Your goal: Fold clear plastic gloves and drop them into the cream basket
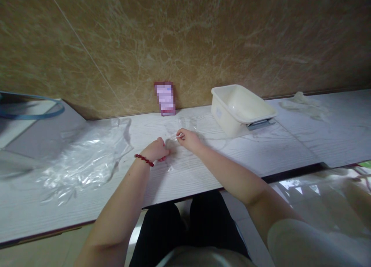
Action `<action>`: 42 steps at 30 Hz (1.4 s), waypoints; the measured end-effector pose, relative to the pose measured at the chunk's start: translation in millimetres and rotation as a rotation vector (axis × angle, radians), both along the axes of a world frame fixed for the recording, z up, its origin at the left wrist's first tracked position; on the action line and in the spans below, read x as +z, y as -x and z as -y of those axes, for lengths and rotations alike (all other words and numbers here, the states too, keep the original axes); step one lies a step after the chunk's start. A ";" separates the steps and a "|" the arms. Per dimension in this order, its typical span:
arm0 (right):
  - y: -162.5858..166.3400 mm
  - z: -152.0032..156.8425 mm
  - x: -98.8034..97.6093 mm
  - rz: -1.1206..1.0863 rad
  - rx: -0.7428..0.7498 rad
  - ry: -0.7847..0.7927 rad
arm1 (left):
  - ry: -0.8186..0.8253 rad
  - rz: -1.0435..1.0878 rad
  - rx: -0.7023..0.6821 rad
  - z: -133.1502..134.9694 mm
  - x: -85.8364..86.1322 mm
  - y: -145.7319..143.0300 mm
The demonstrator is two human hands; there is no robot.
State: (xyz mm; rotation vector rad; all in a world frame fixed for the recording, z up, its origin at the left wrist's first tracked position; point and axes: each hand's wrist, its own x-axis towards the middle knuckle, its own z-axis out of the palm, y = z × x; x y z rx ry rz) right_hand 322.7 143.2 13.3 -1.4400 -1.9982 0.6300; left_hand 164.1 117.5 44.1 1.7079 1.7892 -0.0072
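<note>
Both hands rest on a white wood-grain table, close together near its middle. My left hand is closed in a fist, with a red bead bracelet on the wrist. My right hand pinches with thumb and fingertips. Between them lies a small clear plastic bag, thin and hard to see; both hands grip it. Something reddish shows under the left fist, too small to name.
A heap of crumpled clear plastic bags lies to the left. A cream plastic tub stands at the back right, pale gloves or cloth beyond it. A small pink packet leans on the brown marbled wall.
</note>
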 end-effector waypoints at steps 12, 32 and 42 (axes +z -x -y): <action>-3.3 2.4 3.2 0.130 0.013 0.063 | 0.253 0.218 -0.068 3.2 23.2 23.0; -3.7 7.0 -0.2 0.166 0.100 0.047 | 0.013 0.352 0.453 51.4 -9.2 2.5; -7.9 6.5 3.3 0.169 0.109 0.095 | -0.261 0.094 0.012 53.8 -2.3 25.6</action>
